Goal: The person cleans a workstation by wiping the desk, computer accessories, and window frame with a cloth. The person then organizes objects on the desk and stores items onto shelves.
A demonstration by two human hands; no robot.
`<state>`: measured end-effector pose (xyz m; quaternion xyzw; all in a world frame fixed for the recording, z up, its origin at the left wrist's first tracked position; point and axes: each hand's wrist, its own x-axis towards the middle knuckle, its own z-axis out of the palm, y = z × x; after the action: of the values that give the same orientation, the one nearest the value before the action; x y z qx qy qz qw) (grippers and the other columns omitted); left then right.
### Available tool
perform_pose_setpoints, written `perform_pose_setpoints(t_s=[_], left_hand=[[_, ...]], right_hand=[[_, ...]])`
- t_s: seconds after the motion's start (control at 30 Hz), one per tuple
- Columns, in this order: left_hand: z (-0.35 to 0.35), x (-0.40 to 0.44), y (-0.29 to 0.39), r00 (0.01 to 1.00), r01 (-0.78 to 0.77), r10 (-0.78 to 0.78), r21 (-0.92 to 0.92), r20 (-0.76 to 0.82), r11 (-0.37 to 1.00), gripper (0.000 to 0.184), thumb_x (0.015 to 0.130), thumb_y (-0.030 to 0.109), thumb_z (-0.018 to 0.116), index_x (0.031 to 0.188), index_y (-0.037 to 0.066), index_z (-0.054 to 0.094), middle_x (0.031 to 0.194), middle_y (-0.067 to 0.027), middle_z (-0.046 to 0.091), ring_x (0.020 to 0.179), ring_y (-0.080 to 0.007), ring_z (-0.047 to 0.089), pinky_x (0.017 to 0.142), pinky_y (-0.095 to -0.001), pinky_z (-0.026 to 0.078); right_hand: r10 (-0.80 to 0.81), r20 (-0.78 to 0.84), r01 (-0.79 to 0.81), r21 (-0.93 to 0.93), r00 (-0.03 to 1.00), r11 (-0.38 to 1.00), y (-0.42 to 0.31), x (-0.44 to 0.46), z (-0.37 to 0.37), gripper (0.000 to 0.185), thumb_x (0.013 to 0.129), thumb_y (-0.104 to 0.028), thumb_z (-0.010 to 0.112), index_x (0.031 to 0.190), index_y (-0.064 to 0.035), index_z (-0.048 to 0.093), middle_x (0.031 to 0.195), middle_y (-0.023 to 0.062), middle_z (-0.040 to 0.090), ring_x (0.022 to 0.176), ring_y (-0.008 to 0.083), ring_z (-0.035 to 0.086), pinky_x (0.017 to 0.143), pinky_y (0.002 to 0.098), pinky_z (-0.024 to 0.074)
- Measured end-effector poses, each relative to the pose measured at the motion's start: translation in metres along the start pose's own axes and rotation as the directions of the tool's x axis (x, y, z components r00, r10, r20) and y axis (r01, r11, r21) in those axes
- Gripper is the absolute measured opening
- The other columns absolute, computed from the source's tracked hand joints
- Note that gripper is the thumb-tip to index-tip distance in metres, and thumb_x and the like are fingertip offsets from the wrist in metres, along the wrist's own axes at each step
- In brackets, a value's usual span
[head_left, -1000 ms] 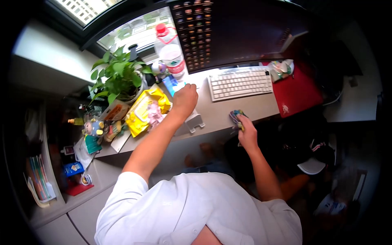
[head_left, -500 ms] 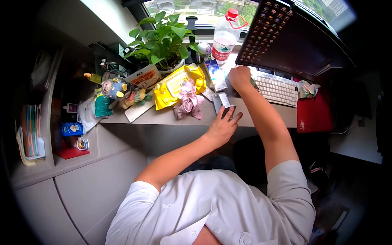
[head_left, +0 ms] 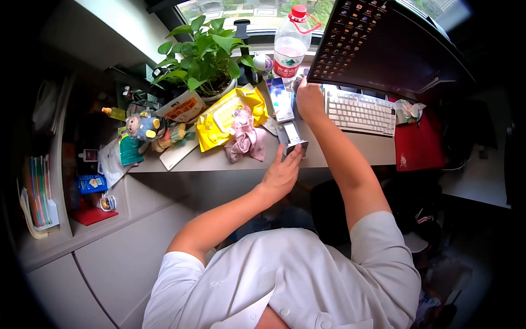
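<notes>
My left hand [head_left: 280, 174] is at the desk's front edge, fingers stretched out and touching the near end of a small grey, box-like object [head_left: 290, 131] with a white top. My right hand [head_left: 310, 101] is closed, farther back beside the keyboard's left end. Something dark shows at its fingers, but I cannot make out what it is. Just left of that hand lies a blue-and-white box [head_left: 281, 101]. A crumpled pink cloth [head_left: 246, 138] rests against a yellow wipes pack [head_left: 226, 116], left of the grey object.
A large plastic bottle [head_left: 289, 52] with a red cap stands by the window. The monitor [head_left: 394, 49] overhangs the white keyboard [head_left: 359, 111]. A potted plant [head_left: 203, 57], a plush toy [head_left: 142, 127] and a white bar [head_left: 178, 155] are at left. A red mat [head_left: 419, 142] lies right.
My left hand's fingers have come closer together against the grey object's near end. My right hand has turned slightly, showing its thumb side. The whole view has shifted a little.
</notes>
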<state>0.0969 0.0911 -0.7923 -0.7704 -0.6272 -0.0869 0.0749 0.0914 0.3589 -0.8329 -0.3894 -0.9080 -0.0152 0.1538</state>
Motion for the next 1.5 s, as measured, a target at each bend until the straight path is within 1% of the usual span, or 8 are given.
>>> perform_pose_setpoints(t_s=[0.13, 0.47, 0.73, 1.03, 1.23, 1.4, 1.47, 1.5], left_hand=[[0.001, 0.003, 0.002, 0.998, -0.003, 0.002, 0.011, 0.058, 1.000, 0.035, 0.090, 0.020, 0.056, 0.113, 0.000, 0.073, 0.149, -0.0164, 0.056, 0.152, -0.0328, 0.035, 0.121, -0.0649, 0.022], [-0.008, 0.010, -0.002, 0.992, -0.048, 0.045, 0.026, 0.120, 0.999, 0.038, 0.089, 0.017, 0.055, 0.116, -0.004, 0.073, 0.144, -0.0177, 0.059, 0.150, -0.0340, 0.038, 0.122, -0.0674, 0.021], [0.000, 0.002, -0.001, 0.985, -0.114, 0.108, 0.042, 0.136, 0.993, 0.031, 0.089, 0.017, 0.058, 0.109, -0.001, 0.073, 0.156, -0.0161, 0.049, 0.153, -0.0363, 0.033, 0.124, -0.0664, 0.013], [-0.005, 0.004, -0.004, 0.975, -0.159, 0.140, 0.100, 0.170, 0.982, 0.033, 0.094, 0.016, 0.056, 0.116, -0.003, 0.072, 0.160, -0.0170, 0.044, 0.155, -0.0359, 0.030, 0.124, -0.0661, 0.014], [-0.010, 0.007, -0.004, 0.981, -0.138, 0.127, 0.065, 0.150, 0.988, 0.028, 0.091, 0.016, 0.058, 0.109, -0.002, 0.070, 0.161, -0.0169, 0.044, 0.154, -0.0359, 0.032, 0.125, -0.0616, 0.014], [-0.036, 0.010, -0.004, 0.995, 0.098, -0.078, -0.366, 0.069, 0.925, 0.021, 0.092, 0.006, 0.062, 0.110, 0.002, 0.071, 0.148, -0.0171, 0.055, 0.141, -0.0353, 0.048, 0.117, -0.0499, 0.036], [-0.056, 0.012, -0.002, 0.922, 0.379, -0.326, -0.650, 0.208, 0.659, 0.019, 0.093, 0.005, 0.064, 0.112, 0.003, 0.071, 0.138, -0.0151, 0.062, 0.128, -0.0287, 0.058, 0.108, -0.0434, 0.045], [-0.071, 0.022, -0.004, 0.815, 0.560, -0.439, -0.711, 0.379, 0.425, 0.018, 0.095, 0.006, 0.065, 0.112, 0.003, 0.070, 0.133, -0.0132, 0.065, 0.119, -0.0242, 0.061, 0.102, -0.0399, 0.049]], right_hand=[[-0.065, 0.133, 0.122, -0.490, 0.989, 0.863, 0.007, 0.000, 0.033, 0.034, 0.090, -0.021, 0.059, 0.102, 0.0058, 0.075, 0.099, 0.0253, 0.074, 0.088, 0.0310, 0.072, 0.068, 0.0397, 0.0533], [0.064, 0.455, -0.125, 0.105, 0.888, 0.987, -0.005, -0.044, -0.025, 0.043, 0.098, -0.015, 0.053, 0.126, 0.0159, 0.061, 0.132, 0.0352, 0.060, 0.125, 0.0494, 0.059, 0.105, 0.0513, 0.0487], [-0.079, 0.419, -0.167, 0.520, 0.904, 0.838, 0.037, -0.109, -0.025, 0.045, 0.095, -0.010, 0.055, 0.140, -0.0004, 0.055, 0.152, 0.0289, 0.047, 0.130, 0.0453, 0.055, 0.107, 0.0497, 0.0470], [-0.179, 0.332, -0.056, 0.590, 0.926, 0.806, 0.061, -0.184, -0.057, 0.047, 0.092, -0.012, 0.062, 0.138, -0.0027, 0.057, 0.149, 0.0245, 0.053, 0.127, 0.0430, 0.059, 0.105, 0.0472, 0.0497], [0.013, 0.156, -0.119, 0.696, 0.988, 0.708, 0.048, -0.281, -0.094, 0.047, 0.086, 0.009, 0.059, 0.130, -0.0040, 0.068, 0.140, 0.0205, 0.063, 0.128, 0.0392, 0.061, 0.105, 0.0427, 0.0512], [0.260, 0.427, -0.500, 0.747, 0.866, 0.438, 0.025, -0.338, -0.063, 0.040, 0.087, 0.005, 0.057, 0.124, -0.0049, 0.070, 0.123, 0.0197, 0.071, 0.107, 0.0302, 0.072, 0.091, 0.0362, 0.0556], [0.398, 0.622, -0.738, 0.588, 0.674, 0.331, 0.036, -0.342, -0.048, 0.037, 0.087, 0.001, 0.056, 0.121, -0.0046, 0.070, 0.111, 0.0183, 0.075, 0.098, 0.0272, 0.073, 0.088, 0.0357, 0.0559], [0.422, 0.450, -0.598, 0.722, 0.787, 0.347, 0.038, -0.335, -0.051, 0.035, 0.087, -0.003, 0.054, 0.118, -0.0035, 0.069, 0.097, 0.0159, 0.075, 0.090, 0.0250, 0.073, 0.085, 0.0347, 0.0563]])
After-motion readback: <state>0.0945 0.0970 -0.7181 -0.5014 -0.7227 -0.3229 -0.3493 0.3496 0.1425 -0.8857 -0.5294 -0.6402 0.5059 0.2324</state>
